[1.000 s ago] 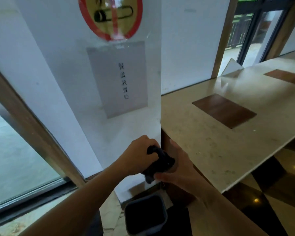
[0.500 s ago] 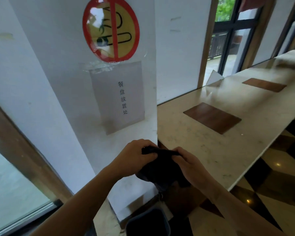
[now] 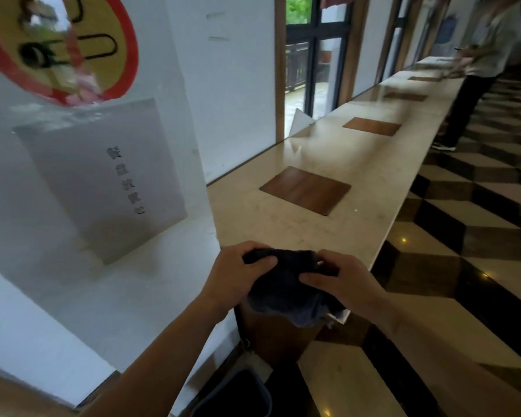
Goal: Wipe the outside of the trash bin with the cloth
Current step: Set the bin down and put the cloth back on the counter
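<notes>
Both hands up in the lower centre of the frame, over the near end of the counter [image 3: 328, 236], sharing one dark cloth [image 3: 286, 284]. Left hand [image 3: 238, 275] curled shut on the cloth's left edge, thumb laid across the top. Right hand [image 3: 343, 278] likewise closed, pinching the right edge between thumb and fingers. Cloth stretched between the two, wider than half a second ago, the loose lower part sagging in folds below the knuckles. Bin [image 3: 238, 395] down at the bottom edge, on the floor at the foot of the pillar [image 3: 133, 296], well apart from the cloth; only part of its dark opening and grey-blue rim showing, less of it than a second ago, when it sat higher in the frame.

View swung up and to the right since then. No-smoking sign [image 3: 57, 46] now cut off at the upper left, blurred; grey notice [image 3: 103, 176] beneath it larger and shifted left. Counter now running far off to the upper right, with several brown inlays [image 3: 306, 189] in a row where before only two showed. Newly in view at the upper right: a blurred person [image 3: 475, 70] standing by the far end of the counter, and a checkered floor [image 3: 478, 221] down the right side. Window [image 3: 313, 55] in the upper centre, greenery beyond
</notes>
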